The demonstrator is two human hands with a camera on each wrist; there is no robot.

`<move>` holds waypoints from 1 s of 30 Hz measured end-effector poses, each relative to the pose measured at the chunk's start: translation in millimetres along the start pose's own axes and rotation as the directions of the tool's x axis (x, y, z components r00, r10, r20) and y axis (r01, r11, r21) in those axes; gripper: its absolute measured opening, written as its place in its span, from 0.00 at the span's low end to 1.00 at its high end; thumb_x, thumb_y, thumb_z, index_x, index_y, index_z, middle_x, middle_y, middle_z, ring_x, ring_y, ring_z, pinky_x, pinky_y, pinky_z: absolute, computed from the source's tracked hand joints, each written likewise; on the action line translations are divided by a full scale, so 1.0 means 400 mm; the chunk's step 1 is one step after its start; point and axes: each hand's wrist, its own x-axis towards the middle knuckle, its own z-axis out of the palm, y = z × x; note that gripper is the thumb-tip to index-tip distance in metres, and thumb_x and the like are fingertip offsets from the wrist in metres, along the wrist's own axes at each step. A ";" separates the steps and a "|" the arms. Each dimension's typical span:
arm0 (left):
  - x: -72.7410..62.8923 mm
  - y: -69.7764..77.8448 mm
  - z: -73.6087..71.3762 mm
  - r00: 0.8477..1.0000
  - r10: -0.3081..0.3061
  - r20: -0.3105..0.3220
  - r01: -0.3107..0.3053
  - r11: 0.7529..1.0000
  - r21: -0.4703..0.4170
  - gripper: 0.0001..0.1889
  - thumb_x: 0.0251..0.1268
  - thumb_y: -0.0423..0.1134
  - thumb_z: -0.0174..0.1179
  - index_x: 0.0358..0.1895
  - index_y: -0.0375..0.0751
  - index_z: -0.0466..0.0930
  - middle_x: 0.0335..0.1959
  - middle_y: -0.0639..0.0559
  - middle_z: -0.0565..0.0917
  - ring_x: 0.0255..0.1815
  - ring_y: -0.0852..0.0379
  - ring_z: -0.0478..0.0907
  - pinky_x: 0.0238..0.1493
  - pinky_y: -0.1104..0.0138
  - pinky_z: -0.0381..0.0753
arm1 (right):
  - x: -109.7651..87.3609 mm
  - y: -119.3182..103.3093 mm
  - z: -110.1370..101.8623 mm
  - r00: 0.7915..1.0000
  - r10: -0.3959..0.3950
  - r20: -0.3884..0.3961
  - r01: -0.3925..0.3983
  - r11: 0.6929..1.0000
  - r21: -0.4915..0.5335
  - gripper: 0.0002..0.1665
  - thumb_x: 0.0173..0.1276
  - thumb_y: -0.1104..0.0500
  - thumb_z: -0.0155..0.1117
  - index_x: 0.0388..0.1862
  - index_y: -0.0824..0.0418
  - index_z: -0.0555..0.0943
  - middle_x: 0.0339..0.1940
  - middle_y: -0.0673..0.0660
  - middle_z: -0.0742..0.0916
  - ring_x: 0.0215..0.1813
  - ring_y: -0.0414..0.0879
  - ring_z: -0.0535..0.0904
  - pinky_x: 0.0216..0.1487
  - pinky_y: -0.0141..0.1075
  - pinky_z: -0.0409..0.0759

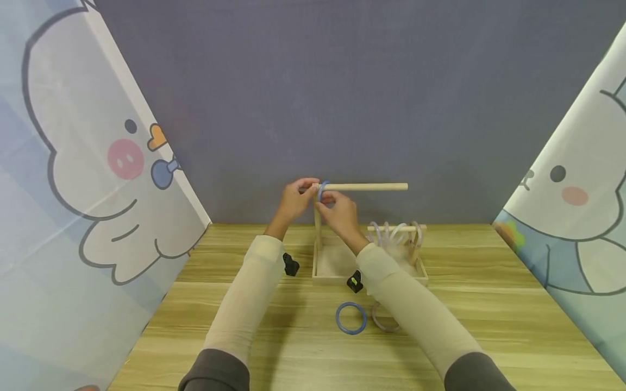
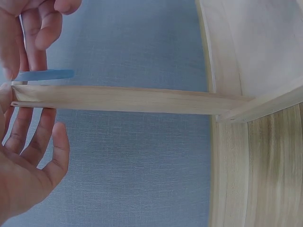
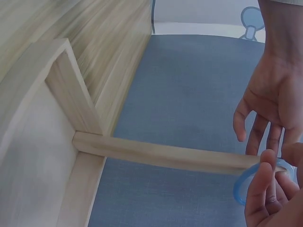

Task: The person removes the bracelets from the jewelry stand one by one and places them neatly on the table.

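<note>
- My right hand [image 1: 342,212] pinched a blue ring [image 1: 320,194] between thumb and fingers, up at the post end of the upper rod [image 1: 369,187]; the ring appeared to be around the rod, just beside the tall post [image 1: 318,222].
- My left hand [image 1: 293,201] gripped the top of that post, thumb on one side and fingers behind it, with the outer fingers loosely spread.
- I took the step in hand to be seating this ring at the inner end of the rod, nearly finished by the look of it.
- The lower rod [image 1: 369,228], over the right side of the wooden base [image 1: 327,281], carried several pale rings [image 1: 420,233], while I saw only the one ring on the upper rod.
- A second blue ring [image 1: 351,332] lay flat on the table [image 1: 313,353] in front of the base, and a pale loose ring [image 1: 383,329] lay beside it, partly hidden by my right forearm.
- The next move, I judged, called for letting the ring hang and easing my fingers off without dragging it, my left hand steadying the post; then probably reaching for the second blue ring and threading it over the rod's free end.
</note>
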 end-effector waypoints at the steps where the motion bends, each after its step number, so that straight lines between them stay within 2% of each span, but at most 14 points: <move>1: 0.000 0.000 0.000 1.000 0.001 0.001 -0.001 1.000 -0.002 0.16 0.77 0.48 0.59 0.61 0.49 0.84 0.58 0.44 0.84 0.60 0.44 0.83 0.57 0.51 0.84 | 0.001 -0.001 0.003 1.000 0.001 -0.003 -0.001 1.000 0.002 0.18 0.68 0.53 0.71 0.53 0.59 0.86 0.47 0.56 0.92 0.29 0.46 0.88 0.39 0.39 0.86; 9: -0.001 0.002 -0.002 1.000 0.005 0.002 -0.005 1.000 -0.010 0.16 0.77 0.47 0.58 0.60 0.49 0.84 0.57 0.44 0.84 0.59 0.45 0.83 0.56 0.52 0.84 | 0.008 -0.007 0.015 0.999 0.027 -0.019 -0.027 1.000 0.014 0.14 0.68 0.54 0.71 0.50 0.59 0.86 0.44 0.56 0.92 0.23 0.41 0.85 0.27 0.28 0.79; 12: -0.001 0.003 -0.004 1.000 0.004 0.000 -0.004 1.000 -0.012 0.16 0.77 0.47 0.59 0.60 0.49 0.84 0.57 0.44 0.85 0.59 0.44 0.83 0.55 0.52 0.84 | 0.010 -0.009 0.014 0.999 0.030 -0.024 -0.030 0.999 0.018 0.14 0.69 0.55 0.71 0.50 0.59 0.87 0.44 0.56 0.92 0.23 0.42 0.86 0.25 0.29 0.79; 15: 0.000 0.003 -0.006 1.000 -0.002 0.003 0.002 1.000 -0.018 0.16 0.77 0.47 0.59 0.60 0.48 0.84 0.58 0.43 0.84 0.59 0.44 0.83 0.55 0.51 0.84 | 0.011 -0.010 0.014 0.999 0.024 -0.034 -0.023 1.000 0.012 0.13 0.69 0.55 0.70 0.50 0.59 0.87 0.43 0.56 0.92 0.25 0.46 0.87 0.30 0.35 0.83; 18: 0.002 0.005 -0.005 1.000 -0.009 0.002 0.010 1.000 -0.025 0.16 0.77 0.47 0.59 0.60 0.48 0.84 0.58 0.43 0.84 0.60 0.43 0.82 0.56 0.51 0.84 | 0.012 -0.007 0.012 0.999 0.018 -0.044 -0.017 1.000 0.003 0.13 0.69 0.55 0.70 0.49 0.58 0.88 0.44 0.56 0.92 0.31 0.48 0.89 0.42 0.41 0.85; 20: 0.003 0.006 -0.005 1.000 -0.011 0.000 0.011 1.000 -0.027 0.15 0.77 0.46 0.59 0.60 0.48 0.84 0.58 0.43 0.84 0.61 0.43 0.82 0.57 0.51 0.84 | 0.013 -0.003 0.011 0.999 0.020 -0.048 -0.020 1.000 0.003 0.13 0.69 0.55 0.70 0.49 0.58 0.88 0.44 0.56 0.92 0.34 0.50 0.89 0.45 0.43 0.85; 23: 0.004 0.006 -0.003 1.000 -0.011 -0.003 0.011 1.000 -0.024 0.15 0.77 0.46 0.59 0.60 0.48 0.84 0.58 0.44 0.84 0.61 0.44 0.82 0.56 0.51 0.84 | 0.013 0.003 0.009 0.999 0.025 -0.048 -0.024 0.999 0.022 0.13 0.69 0.56 0.70 0.50 0.58 0.87 0.44 0.58 0.92 0.35 0.52 0.89 0.41 0.41 0.86; 27: 0.005 0.003 0.000 1.000 -0.002 -0.004 0.001 1.000 -0.016 0.15 0.77 0.46 0.59 0.60 0.48 0.84 0.57 0.44 0.85 0.60 0.44 0.83 0.56 0.51 0.84 | 0.014 0.007 0.006 0.998 0.036 -0.041 -0.033 0.998 0.061 0.13 0.70 0.58 0.68 0.51 0.60 0.87 0.45 0.60 0.92 0.31 0.57 0.90 0.25 0.34 0.83; 30: 0.005 0.000 0.002 1.000 0.005 -0.002 -0.005 1.000 -0.014 0.16 0.77 0.46 0.59 0.60 0.47 0.84 0.57 0.43 0.85 0.60 0.43 0.83 0.56 0.51 0.84 | 0.015 0.009 0.004 0.998 0.045 -0.039 -0.043 0.997 0.066 0.13 0.70 0.58 0.68 0.51 0.60 0.87 0.45 0.60 0.92 0.31 0.57 0.90 0.23 0.29 0.80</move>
